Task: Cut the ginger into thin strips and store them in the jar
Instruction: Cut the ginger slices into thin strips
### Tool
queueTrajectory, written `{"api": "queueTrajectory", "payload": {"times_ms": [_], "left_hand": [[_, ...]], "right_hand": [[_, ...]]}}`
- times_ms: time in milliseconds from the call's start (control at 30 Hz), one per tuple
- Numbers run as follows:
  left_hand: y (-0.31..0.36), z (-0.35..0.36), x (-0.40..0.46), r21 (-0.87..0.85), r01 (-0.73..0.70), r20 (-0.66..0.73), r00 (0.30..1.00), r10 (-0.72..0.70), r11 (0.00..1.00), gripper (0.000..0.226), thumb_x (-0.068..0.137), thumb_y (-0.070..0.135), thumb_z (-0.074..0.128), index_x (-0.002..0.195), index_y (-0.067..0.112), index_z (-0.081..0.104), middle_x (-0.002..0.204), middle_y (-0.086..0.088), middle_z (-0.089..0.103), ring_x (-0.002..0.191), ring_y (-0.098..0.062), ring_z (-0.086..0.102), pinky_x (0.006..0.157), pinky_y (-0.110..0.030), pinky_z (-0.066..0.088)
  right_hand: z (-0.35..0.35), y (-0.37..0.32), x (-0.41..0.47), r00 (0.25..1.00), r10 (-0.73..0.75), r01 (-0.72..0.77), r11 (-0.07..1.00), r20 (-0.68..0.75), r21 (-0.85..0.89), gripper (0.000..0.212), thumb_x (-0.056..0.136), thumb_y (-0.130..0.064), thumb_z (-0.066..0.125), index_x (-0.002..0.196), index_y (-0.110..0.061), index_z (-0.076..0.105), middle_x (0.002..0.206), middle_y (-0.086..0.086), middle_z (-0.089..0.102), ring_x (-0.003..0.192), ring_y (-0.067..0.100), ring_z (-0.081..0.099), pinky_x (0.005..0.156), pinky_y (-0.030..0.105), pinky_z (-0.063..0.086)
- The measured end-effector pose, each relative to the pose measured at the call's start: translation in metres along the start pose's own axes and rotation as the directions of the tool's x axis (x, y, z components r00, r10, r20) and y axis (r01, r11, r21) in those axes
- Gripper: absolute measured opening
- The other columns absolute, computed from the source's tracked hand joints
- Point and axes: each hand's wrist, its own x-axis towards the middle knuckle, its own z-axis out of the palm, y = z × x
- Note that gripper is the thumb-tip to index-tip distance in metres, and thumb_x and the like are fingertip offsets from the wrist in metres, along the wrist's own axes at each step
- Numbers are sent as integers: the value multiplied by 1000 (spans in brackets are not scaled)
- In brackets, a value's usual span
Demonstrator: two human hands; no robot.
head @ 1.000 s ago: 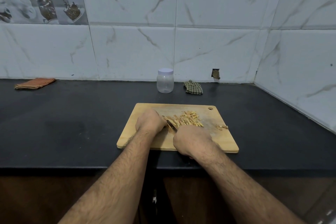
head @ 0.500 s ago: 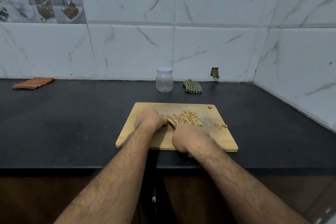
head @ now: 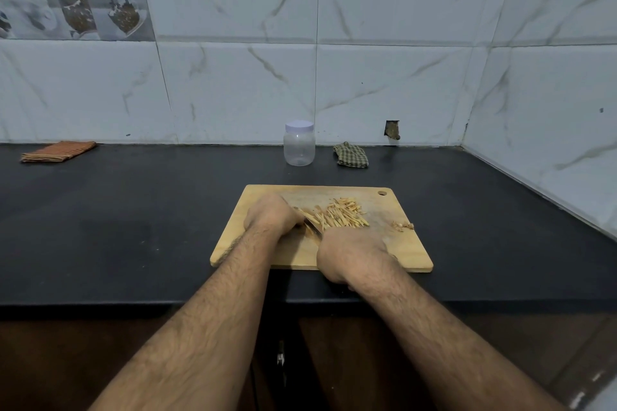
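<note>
A wooden cutting board (head: 405, 250) lies near the front edge of the black counter. On it spreads a pile of thin ginger strips (head: 344, 215), with a few scraps (head: 402, 225) to the right. My left hand (head: 271, 215) rests curled on the board's left part, holding down ginger that its fingers hide. My right hand (head: 350, 252) grips a knife; only a short piece of the blade (head: 313, 227) shows between the hands. A clear plastic jar (head: 299, 147) with a white lid on stands behind the board by the wall.
A folded orange cloth (head: 58, 151) lies at the back left of the counter (head: 133, 210). A green checked cloth (head: 352, 154) sits right of the jar. Tiled walls close the back and the right side.
Both hands stay at the same spot on the board; the blade shifts only slightly beside the left fingers. The view has tilted a little.
</note>
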Motion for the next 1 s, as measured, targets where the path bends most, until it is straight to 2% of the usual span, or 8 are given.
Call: {"api": "queueTrajectory", "payload": {"times_ms": [67, 167, 267, 367, 433, 567, 700, 1000], "left_hand": [[0, 0, 0, 0, -3, -1, 1000, 3, 1000, 26, 74, 39, 74, 88, 17, 71, 87, -1, 69, 80, -20, 64, 54, -26, 42], [0, 0, -1, 3, -5, -3, 1000, 5, 1000, 27, 74, 39, 75, 88, 17, 70, 87, -2, 69, 81, -20, 64, 55, -26, 42], [0, -1, -1, -8, -15, -7, 1000, 15, 1000, 23, 76, 37, 74, 86, 16, 70, 83, -1, 68, 73, -17, 61, 52, -25, 40], [-3, 0, 0, -25, -27, 4, 1000, 27, 999, 22, 76, 35, 74, 86, 15, 70, 84, -1, 69, 72, -17, 60, 54, -26, 42], [-6, -2, 3, -73, -36, 48, 998, 39, 997, 19, 77, 30, 75, 86, 13, 71, 83, -2, 70, 71, -18, 58, 59, -27, 45], [-7, -8, 4, -135, -39, 160, 985, 61, 990, 13, 76, 22, 81, 81, 16, 70, 75, -3, 66, 64, -17, 52, 66, -28, 45], [-4, -5, 4, -124, -43, 141, 988, 61, 991, 18, 72, 23, 83, 83, 12, 73, 68, -2, 63, 60, -18, 51, 64, -28, 45], [-3, -3, 5, -112, -35, 123, 991, 48, 993, 23, 71, 27, 83, 86, 12, 75, 68, -3, 62, 60, -18, 52, 59, -28, 43]], "right_hand": [[2, -1, 0, 1000, 0, 0, 1000, -2, 3, 27, 96, -14, 50, 122, -12, 59, 85, 5, 51, 81, 20, 57, 89, 36, 54], [2, -2, -2, 1000, 8, -9, 1000, 9, 22, 26, 96, -14, 51, 120, -11, 60, 82, 4, 49, 84, 21, 58, 88, 37, 56], [1, -3, -4, 1000, 20, -21, 999, 19, 44, 24, 95, -13, 51, 116, -10, 61, 86, 4, 54, 89, 22, 64, 88, 37, 57], [0, -4, -4, 1000, 23, -24, 998, 20, 61, 24, 94, -14, 52, 116, -10, 60, 82, 3, 53, 90, 22, 67, 86, 37, 57], [1, -5, -3, 999, 25, -27, 997, 20, 67, 27, 95, -14, 51, 120, -9, 59, 83, 4, 54, 85, 21, 64, 86, 36, 57], [2, -5, -3, 999, 26, -28, 998, 27, 58, 31, 97, -15, 50, 126, -7, 57, 99, 7, 57, 87, 21, 63, 87, 36, 56], [4, -6, -4, 1000, 18, -18, 999, 8, 43, 27, 98, -17, 49, 121, -8, 61, 99, 6, 59, 90, 21, 64, 87, 34, 55], [1, -6, -8, 1000, 4, -6, 998, 29, 57, 31, 97, -15, 51, 126, -7, 57, 98, 8, 54, 100, 23, 65, 92, 36, 54]]}}
